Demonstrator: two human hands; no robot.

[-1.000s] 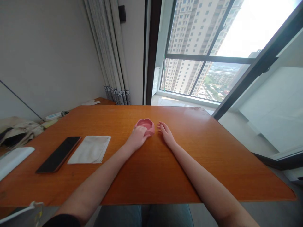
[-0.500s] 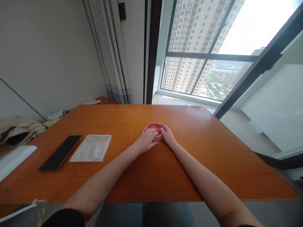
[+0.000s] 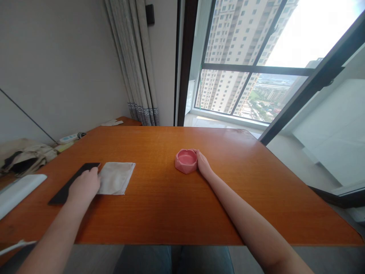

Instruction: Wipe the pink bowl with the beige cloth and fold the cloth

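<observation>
The right hand [image 3: 203, 164] is cupping the pink ashtray's [image 3: 186, 160] right side with curled fingers; the left hand [image 3: 84, 186], fingers loosely bent, is resting over the white cloth [image 3: 116, 177] and black phone [image 3: 66, 188].

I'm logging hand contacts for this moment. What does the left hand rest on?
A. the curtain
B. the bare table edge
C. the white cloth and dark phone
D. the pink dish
C: the left hand lies over the near edge of the white cloth and the dark phone, far from the pink dish.

The left hand [image 3: 84, 185] has left the pink dish [image 3: 186, 160] for the white cloth [image 3: 116, 177].
</observation>
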